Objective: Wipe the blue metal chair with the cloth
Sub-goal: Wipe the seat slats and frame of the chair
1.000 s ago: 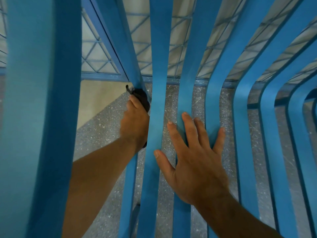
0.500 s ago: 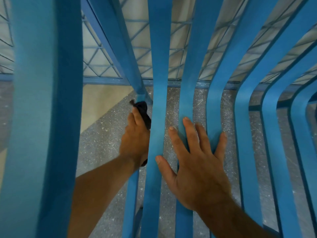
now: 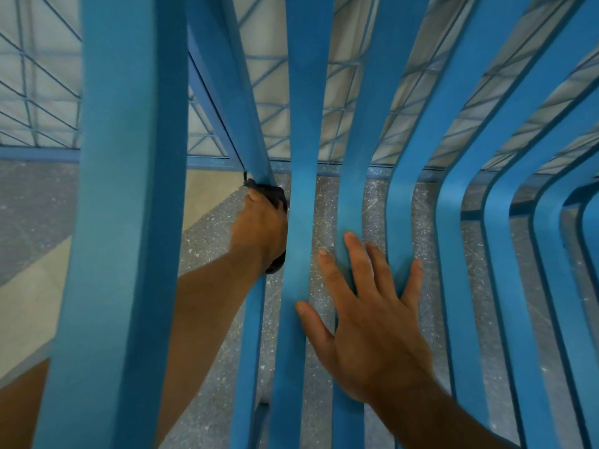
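Note:
The blue metal chair (image 3: 304,131) fills the view as several long curved slats seen from close above. My left hand (image 3: 261,231) grips a dark cloth (image 3: 270,191) wrapped round a narrow slat left of centre, near where the slats bend. The cloth shows above my fingers and again below my wrist. My right hand (image 3: 372,322) lies flat with spread, straight fingers across the middle slats, lower and to the right of the left hand.
A speckled grey floor (image 3: 324,215) shows between the slats, with a pale beige patch (image 3: 207,196) at the left. Behind the chair runs a blue frame with wire mesh (image 3: 39,102) over a light wall. A wide slat (image 3: 120,222) stands very close at the left.
My left hand with the cloth slid down the slat, then back up toward the bend. My right hand stayed flat on the middle slats.

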Demonstrator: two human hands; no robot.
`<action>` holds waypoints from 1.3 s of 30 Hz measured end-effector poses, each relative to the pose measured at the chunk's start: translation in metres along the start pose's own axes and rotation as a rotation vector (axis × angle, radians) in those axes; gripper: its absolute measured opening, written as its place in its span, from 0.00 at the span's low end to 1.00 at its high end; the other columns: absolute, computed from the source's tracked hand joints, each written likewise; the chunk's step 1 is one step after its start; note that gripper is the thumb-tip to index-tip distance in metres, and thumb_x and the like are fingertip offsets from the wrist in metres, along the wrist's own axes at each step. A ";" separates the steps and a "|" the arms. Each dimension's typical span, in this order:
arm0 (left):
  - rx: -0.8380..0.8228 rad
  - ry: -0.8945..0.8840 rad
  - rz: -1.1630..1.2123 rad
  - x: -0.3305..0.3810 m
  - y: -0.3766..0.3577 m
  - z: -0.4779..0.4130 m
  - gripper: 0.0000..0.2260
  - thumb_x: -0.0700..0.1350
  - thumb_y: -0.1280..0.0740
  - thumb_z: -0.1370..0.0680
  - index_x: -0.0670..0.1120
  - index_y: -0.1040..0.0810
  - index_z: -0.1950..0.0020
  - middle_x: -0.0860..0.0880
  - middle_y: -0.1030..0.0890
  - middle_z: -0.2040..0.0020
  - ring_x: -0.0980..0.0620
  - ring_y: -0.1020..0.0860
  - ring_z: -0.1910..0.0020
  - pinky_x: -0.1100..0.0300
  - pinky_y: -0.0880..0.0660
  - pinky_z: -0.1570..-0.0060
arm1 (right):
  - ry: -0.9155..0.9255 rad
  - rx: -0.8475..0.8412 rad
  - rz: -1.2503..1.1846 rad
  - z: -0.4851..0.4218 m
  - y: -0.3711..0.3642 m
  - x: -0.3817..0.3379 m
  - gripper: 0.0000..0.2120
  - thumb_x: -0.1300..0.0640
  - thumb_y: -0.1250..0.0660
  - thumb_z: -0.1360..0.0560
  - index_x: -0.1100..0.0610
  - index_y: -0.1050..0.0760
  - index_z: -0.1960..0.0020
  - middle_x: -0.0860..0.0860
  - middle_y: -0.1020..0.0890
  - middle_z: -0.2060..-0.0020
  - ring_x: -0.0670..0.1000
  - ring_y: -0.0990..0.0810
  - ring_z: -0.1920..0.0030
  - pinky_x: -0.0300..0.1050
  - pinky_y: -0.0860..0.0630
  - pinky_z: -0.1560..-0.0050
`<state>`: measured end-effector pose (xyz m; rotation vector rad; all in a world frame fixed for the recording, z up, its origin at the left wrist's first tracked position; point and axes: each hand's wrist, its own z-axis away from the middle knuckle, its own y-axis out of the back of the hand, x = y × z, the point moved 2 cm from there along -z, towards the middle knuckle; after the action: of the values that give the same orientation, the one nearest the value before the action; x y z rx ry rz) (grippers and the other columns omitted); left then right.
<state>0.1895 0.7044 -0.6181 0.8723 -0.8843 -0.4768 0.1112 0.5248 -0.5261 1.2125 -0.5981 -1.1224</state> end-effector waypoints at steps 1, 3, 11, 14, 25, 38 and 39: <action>-0.020 0.052 0.119 -0.001 0.002 -0.005 0.19 0.53 0.40 0.19 0.42 0.34 0.35 0.43 0.23 0.43 0.41 0.22 0.49 0.50 0.26 0.52 | -0.001 -0.002 0.001 0.001 0.000 0.000 0.31 0.32 0.53 0.22 0.47 0.38 0.25 0.55 0.41 0.23 0.61 0.41 0.25 0.77 0.48 0.33; -0.083 0.102 0.317 -0.007 0.001 -0.019 0.20 0.58 0.38 0.22 0.48 0.31 0.36 0.50 0.20 0.47 0.46 0.21 0.50 0.49 0.24 0.47 | -0.004 -0.003 0.000 0.002 0.000 0.000 0.31 0.32 0.52 0.22 0.47 0.37 0.25 0.55 0.41 0.23 0.61 0.41 0.25 0.77 0.48 0.33; -0.063 0.125 0.130 -0.006 0.001 -0.022 0.18 0.58 0.41 0.20 0.45 0.26 0.41 0.47 0.20 0.53 0.45 0.21 0.54 0.53 0.24 0.55 | -0.010 -0.006 0.006 0.001 -0.002 0.000 0.31 0.32 0.53 0.22 0.47 0.37 0.26 0.55 0.40 0.23 0.60 0.40 0.25 0.77 0.48 0.33; 0.042 0.055 -0.066 0.005 -0.006 -0.002 0.18 0.46 0.41 0.18 0.37 0.35 0.32 0.40 0.24 0.45 0.41 0.21 0.51 0.51 0.23 0.58 | -0.014 -0.011 0.012 0.000 -0.001 -0.001 0.31 0.32 0.54 0.23 0.47 0.38 0.26 0.55 0.40 0.23 0.60 0.39 0.25 0.77 0.47 0.33; -0.018 -0.221 -0.258 -0.017 -0.018 0.027 0.38 0.49 0.35 0.21 0.48 0.56 0.21 0.40 0.58 0.22 0.34 0.40 0.29 0.40 0.27 0.42 | -0.005 -0.023 0.037 -0.001 0.000 -0.001 0.32 0.32 0.53 0.23 0.48 0.35 0.27 0.56 0.39 0.24 0.61 0.37 0.26 0.78 0.46 0.34; -0.003 -0.191 0.160 -0.031 -0.010 0.048 0.21 0.48 0.41 0.19 0.54 0.36 0.25 0.51 0.40 0.24 0.42 0.28 0.34 0.49 0.27 0.38 | 0.004 -0.010 0.040 -0.002 -0.001 0.001 0.32 0.32 0.53 0.23 0.49 0.35 0.26 0.56 0.39 0.24 0.61 0.37 0.26 0.78 0.47 0.34; -0.037 -0.152 0.220 -0.030 -0.007 0.062 0.22 0.48 0.42 0.19 0.54 0.37 0.24 0.51 0.40 0.24 0.42 0.30 0.33 0.50 0.29 0.37 | 0.008 -0.015 0.039 -0.002 -0.001 0.001 0.32 0.32 0.54 0.22 0.49 0.36 0.26 0.56 0.40 0.24 0.61 0.38 0.26 0.78 0.47 0.34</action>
<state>0.1216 0.6924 -0.6175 0.7015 -1.0943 -0.3693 0.1129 0.5242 -0.5273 1.1872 -0.6037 -1.0868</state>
